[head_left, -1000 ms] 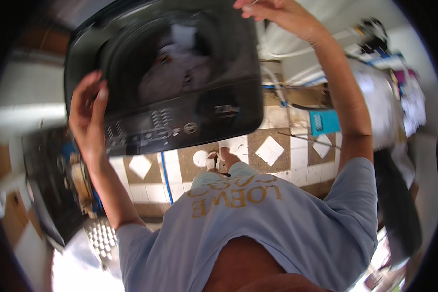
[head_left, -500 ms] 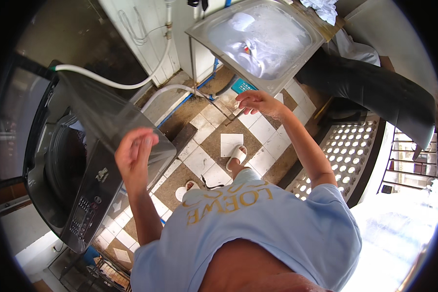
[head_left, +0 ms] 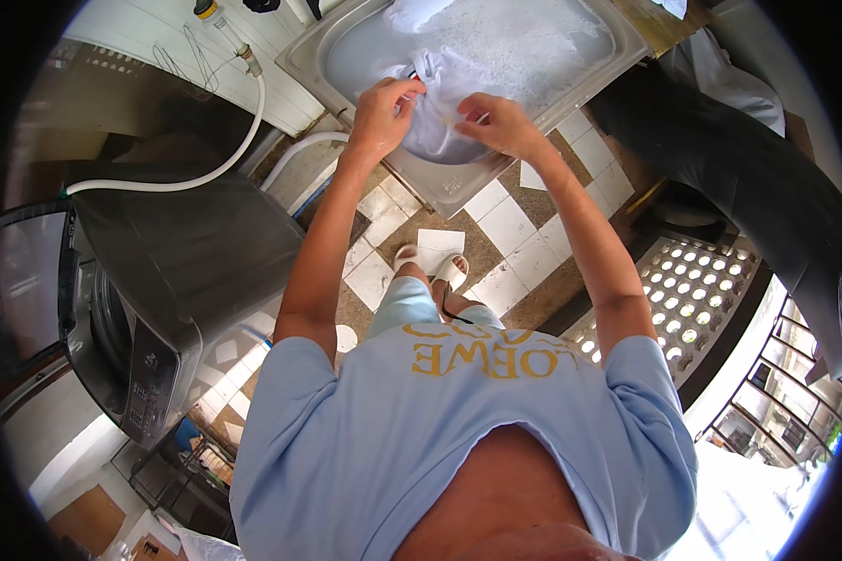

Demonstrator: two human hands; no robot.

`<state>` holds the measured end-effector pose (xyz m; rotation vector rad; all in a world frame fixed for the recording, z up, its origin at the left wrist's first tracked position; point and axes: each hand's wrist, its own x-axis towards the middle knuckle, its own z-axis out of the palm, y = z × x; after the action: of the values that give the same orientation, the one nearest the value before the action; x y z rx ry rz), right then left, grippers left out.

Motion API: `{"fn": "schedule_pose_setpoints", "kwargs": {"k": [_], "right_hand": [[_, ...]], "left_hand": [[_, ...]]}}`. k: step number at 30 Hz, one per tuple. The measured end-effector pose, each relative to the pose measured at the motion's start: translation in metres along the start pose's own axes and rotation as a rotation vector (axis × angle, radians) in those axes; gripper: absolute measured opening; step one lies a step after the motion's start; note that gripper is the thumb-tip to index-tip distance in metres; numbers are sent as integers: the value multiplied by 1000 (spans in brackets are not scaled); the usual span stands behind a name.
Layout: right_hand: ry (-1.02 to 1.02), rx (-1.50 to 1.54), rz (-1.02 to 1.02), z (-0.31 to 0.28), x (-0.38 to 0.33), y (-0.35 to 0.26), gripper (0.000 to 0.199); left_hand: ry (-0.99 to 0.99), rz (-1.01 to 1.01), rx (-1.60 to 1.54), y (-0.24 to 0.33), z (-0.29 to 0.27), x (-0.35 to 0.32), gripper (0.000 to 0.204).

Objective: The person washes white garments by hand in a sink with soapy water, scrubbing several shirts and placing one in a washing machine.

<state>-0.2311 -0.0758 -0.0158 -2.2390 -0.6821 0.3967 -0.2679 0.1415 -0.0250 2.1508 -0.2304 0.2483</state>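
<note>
A wet white garment (head_left: 444, 79) with a small red and dark detail lies bunched in soapy water in a metal sink (head_left: 472, 178). My left hand (head_left: 384, 117) is at the garment's left side, thumb and fingers closed on a fold beside that detail. Over the garment's right part is my right hand (head_left: 500, 123), its fingers bent and thumb apart from them. Whether the right fingertips touch the fabric is hard to make out. More white cloth (head_left: 416, 11) floats at the sink's far side.
To the left stands a dark washing machine (head_left: 196, 248) with its lid raised. A white hose (head_left: 196, 182) runs above it. On the right are a black padded piece (head_left: 720, 168), white cloth (head_left: 730, 75) and a perforated panel (head_left: 683, 290). White tiles (head_left: 529, 243) pattern the floor.
I have moved forward to the sink, away from the washing machine. Both hands have reached from the air to the white garment, and the left has closed on it.
</note>
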Motion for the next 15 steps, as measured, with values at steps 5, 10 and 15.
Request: {"fn": "schedule_pose_setpoints", "kwargs": {"k": [5, 10, 15], "right_hand": [[105, 83, -62, 12, 31, 9, 34], [42, -78, -281, 5, 73, 10, 40], [-126, -367, -626, -9, 102, 9, 39]], "left_hand": [[-51, 33, 226, -14, 9, 30, 26], [25, -152, -16, -32, 10, 34, 23], [110, -176, -149, -17, 2, 15, 19]]}}
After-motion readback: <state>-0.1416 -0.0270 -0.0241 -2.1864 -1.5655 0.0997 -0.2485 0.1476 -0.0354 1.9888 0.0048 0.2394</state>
